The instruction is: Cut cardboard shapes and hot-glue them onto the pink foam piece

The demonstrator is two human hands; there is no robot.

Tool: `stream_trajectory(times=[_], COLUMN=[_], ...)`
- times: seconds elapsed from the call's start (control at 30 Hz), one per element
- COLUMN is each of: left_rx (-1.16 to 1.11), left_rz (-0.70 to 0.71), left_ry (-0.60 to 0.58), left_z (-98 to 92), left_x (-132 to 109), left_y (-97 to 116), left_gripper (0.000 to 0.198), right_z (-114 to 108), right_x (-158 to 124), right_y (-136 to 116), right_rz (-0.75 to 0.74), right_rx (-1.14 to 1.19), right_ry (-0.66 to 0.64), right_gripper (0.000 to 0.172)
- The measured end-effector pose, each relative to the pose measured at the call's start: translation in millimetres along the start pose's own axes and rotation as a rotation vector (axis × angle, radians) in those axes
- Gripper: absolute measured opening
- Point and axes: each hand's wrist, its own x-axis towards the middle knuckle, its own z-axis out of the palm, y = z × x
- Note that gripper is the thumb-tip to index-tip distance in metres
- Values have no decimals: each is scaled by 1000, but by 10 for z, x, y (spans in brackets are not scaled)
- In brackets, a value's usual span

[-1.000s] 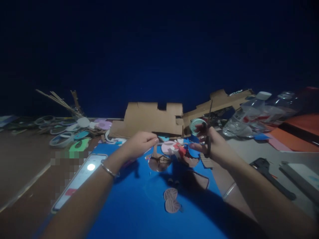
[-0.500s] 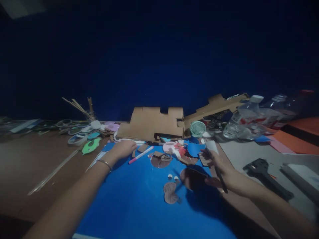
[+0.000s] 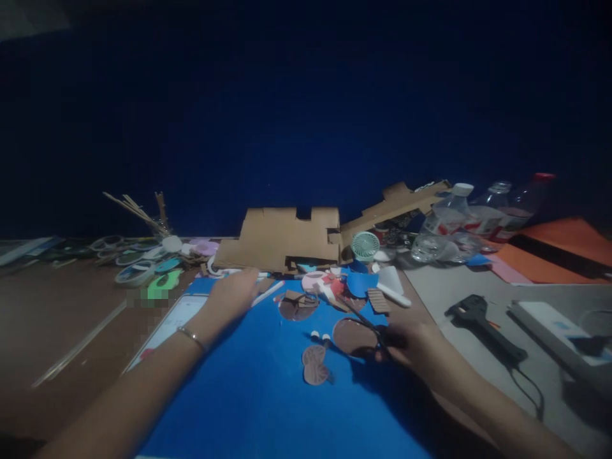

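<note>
A blue board [image 3: 268, 401] spreads across the near middle, with a notched cardboard panel [image 3: 282, 239] standing beyond its far edge. The left hand [image 3: 234, 293] reaches to the board's far left part; blur hides whether it grasps anything. The right hand [image 3: 411, 341], near the board's right edge, is closed around dark scissors [image 3: 356, 310], which point far and left. A hot glue gun [image 3: 488, 328] lies to the right. Left of the right hand lies a brown oval cutout [image 3: 351, 336]; nearer and further left, a two-lobed cutout [image 3: 315, 365]. Both look already cut to shape, yet lie apart, seemingly unjoined; what remains cannot be told. A marker [image 3: 268, 293] lies beside the left fingertips.
</note>
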Motion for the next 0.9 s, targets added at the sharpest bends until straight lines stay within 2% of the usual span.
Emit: stream_trajectory(times=[0.1, 0.13, 0.2, 0.3, 0.37, 0.5, 0.6, 0.7, 0.9], left_rx=[-81, -116, -156, -153, -155, -172, -177, -175, -219], left_rz=[187, 260, 342, 430, 475, 509, 498, 489, 439], left_ry=[-14, -50, -70, -127, -135, -106, -92, -92, -109], left_z=[-48, -48, -28, 17, 35, 32, 18, 7, 5], left_x=[-205, -270, -379, -489, -533, -552, -508, -455, -493], left_y=[329, 432, 606, 776, 838, 874, 845, 799, 712], left_gripper=[28, 25, 24, 18, 19, 22, 20, 17, 17], right_z=[18, 28, 59, 111, 126, 70, -26, -111, -100], right_x=[18, 34, 67, 94, 89, 75, 161, 360, 711], right_y=[63, 83, 117, 126, 97, 8, 16, 130, 391], right_rz=[15, 22, 43, 78, 110, 105, 90, 164, 214], right_rx=[-58, -88, -176, -283, -308, -296, -338, -448, -552], right_ry=[34, 40, 55, 69, 36, -60, -26, 16, -33], right_gripper=[12, 12, 11, 10, 17, 33, 27, 27, 19])
